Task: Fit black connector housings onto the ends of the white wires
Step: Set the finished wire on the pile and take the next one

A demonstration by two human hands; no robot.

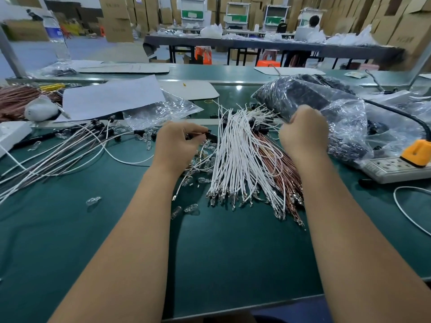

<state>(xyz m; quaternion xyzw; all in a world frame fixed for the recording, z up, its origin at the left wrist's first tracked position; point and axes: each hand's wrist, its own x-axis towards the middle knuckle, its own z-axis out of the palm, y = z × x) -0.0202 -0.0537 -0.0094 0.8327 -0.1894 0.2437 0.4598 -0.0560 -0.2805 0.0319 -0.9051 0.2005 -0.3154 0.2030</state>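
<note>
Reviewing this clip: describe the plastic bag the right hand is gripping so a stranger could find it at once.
Start at the green table and go to its far right, behind the power strip. The clear plastic bag lies there, with the right hand gripping its near edge. Unlike the flat clear bag on the left, it bulges with small black parts.

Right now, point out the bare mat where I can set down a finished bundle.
The green mat is bare between the forearms, below the white wires. More bare mat lies front left, below the loose clear bulb. It is crowded around the left hand, the right hand and the plastic bag.
</note>
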